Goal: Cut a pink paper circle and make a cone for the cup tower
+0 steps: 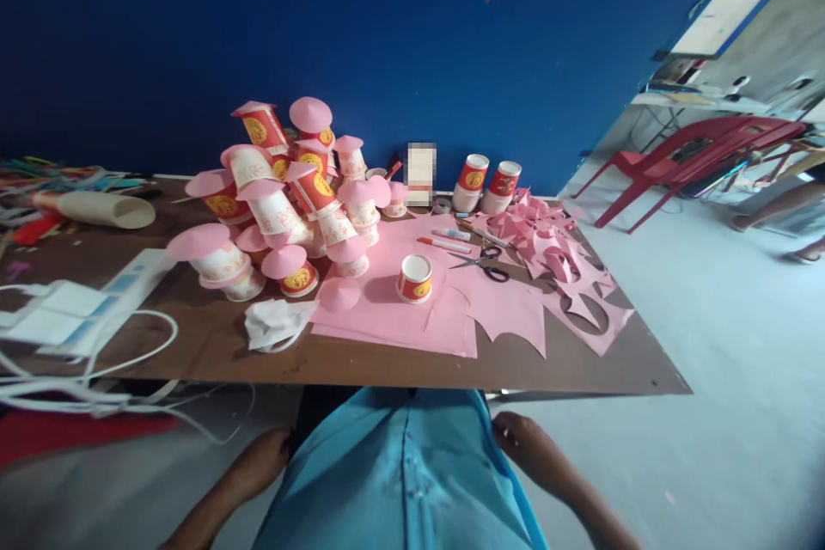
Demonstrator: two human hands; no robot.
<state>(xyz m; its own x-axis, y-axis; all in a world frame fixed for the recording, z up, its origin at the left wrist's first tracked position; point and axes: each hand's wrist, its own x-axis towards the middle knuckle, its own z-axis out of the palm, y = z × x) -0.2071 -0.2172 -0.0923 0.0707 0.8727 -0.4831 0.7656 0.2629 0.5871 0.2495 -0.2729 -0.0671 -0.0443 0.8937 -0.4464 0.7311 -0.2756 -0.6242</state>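
Both hands (264,460) (516,434) empty below table (193,344), cup (414,278) logo unreadable

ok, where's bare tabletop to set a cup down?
Bare brown table along the near edge, between the white cables and the crumpled tissue; another strip at the near right corner, past the pink scraps. Flat pink sheet around the lone cup is open. Cup pile is crowded.

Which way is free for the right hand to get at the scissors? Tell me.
Probably straight forward: the right hand hangs empty below the table edge, and only flat pink paper lies before the scissors.
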